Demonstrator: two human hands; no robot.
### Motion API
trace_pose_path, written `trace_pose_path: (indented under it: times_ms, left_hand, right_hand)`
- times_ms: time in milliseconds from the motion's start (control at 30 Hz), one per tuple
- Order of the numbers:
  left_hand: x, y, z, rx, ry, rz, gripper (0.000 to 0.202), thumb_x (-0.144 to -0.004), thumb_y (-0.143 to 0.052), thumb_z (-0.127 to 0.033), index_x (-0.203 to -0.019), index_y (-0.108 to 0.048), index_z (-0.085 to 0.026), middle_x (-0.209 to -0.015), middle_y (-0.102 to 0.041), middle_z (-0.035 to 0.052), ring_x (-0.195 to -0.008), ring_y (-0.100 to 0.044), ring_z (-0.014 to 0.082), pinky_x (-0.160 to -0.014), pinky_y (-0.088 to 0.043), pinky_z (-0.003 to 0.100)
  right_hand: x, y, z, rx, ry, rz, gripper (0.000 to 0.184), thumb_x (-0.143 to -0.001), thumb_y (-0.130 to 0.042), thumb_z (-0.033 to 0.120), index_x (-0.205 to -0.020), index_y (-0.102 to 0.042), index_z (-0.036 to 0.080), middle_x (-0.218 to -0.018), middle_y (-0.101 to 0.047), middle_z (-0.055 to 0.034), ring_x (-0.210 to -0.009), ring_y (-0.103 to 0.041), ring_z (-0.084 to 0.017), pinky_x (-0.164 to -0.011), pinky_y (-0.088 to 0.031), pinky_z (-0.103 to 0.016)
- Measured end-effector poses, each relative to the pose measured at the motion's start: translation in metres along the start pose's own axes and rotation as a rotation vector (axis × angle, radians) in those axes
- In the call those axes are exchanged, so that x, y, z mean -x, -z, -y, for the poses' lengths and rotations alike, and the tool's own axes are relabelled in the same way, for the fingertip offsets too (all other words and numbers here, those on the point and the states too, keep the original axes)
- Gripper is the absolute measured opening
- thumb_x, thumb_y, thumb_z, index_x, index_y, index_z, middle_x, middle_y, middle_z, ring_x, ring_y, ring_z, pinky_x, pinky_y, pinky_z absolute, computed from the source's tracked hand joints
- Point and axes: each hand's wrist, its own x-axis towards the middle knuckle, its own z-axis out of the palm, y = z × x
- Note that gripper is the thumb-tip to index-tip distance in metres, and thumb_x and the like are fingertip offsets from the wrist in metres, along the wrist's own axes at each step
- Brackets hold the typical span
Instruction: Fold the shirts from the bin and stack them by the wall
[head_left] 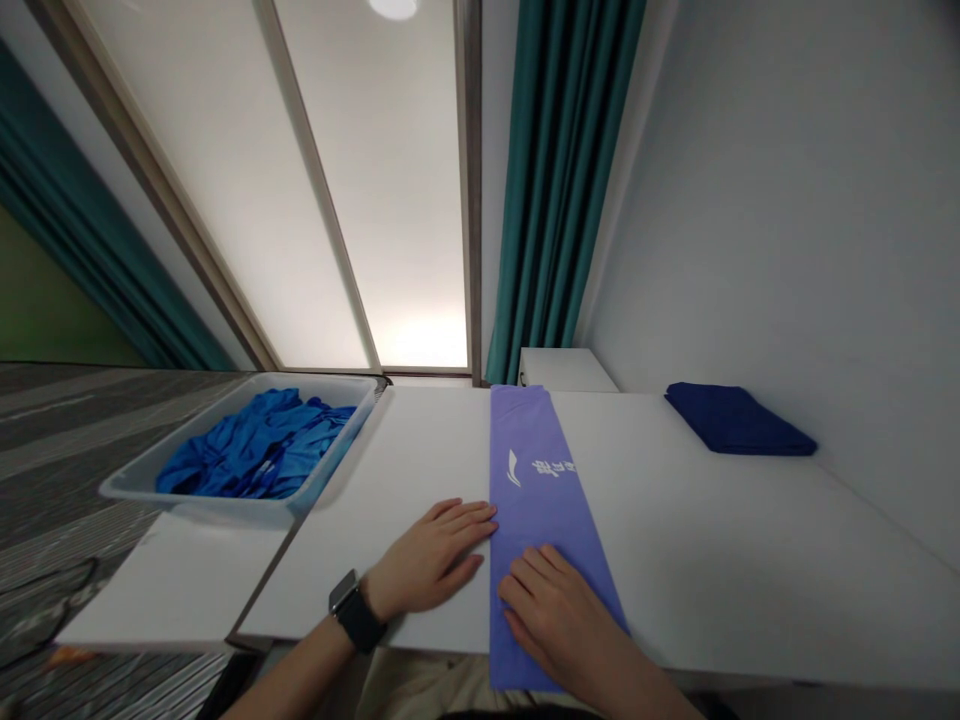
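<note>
Fingers [469, 520] of the left hand [427, 560] lie flat and together on the white table [712, 540], tips touching the folded purple strip's [536, 480] left edge. Right hand [559, 610] presses flat on that strip near the front edge, fingers slightly spread. Judged from this, smoothing outward with even palm pressure would keep the fold crisp. Far left, a tray [127, 480] holds blue cloths [259, 445]; teal curtains [559, 190] hang behind; a folded navy cloth [739, 420] sits at the right back corner.

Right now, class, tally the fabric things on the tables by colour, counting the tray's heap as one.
Purple folded strip: 1
Navy folded cloth: 1
Bright blue heap in the tray: 1
Total: 3
</note>
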Motion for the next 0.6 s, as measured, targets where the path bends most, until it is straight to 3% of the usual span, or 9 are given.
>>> trace_pose_path:
  times_ms: [300, 600]
  left_hand:
    - [0.0, 0.001, 0.0, 0.0, 0.002, -0.009, 0.046, -0.094, -0.046, -0.025, -0.141, -0.044, -0.027, -0.148, -0.047, 0.004, -0.136, -0.043, 0.02, -0.115, -0.03, 0.043]
    - [0.0, 0.003, -0.002, 0.0, -0.027, -0.025, 0.047, -0.094, -0.042, -0.022, -0.141, -0.045, -0.028, -0.148, -0.046, 0.004, -0.136, -0.043, 0.0206, -0.115, -0.03, 0.044]
  right_hand:
    - [0.009, -0.006, -0.001, -0.169, -0.127, -0.071, 0.011, -0.086, -0.054, 0.011, -0.085, -0.054, 0.022, -0.081, -0.061, -0.0007, -0.079, -0.056, -0.019, -0.088, -0.038, -0.036]
    - [0.011, -0.003, -0.001, -0.195, -0.125, 0.049, 0.012, -0.085, -0.063, 0.018, -0.091, -0.055, 0.024, -0.092, -0.062, -0.0009, -0.088, -0.056, -0.021, -0.086, -0.04, -0.037]
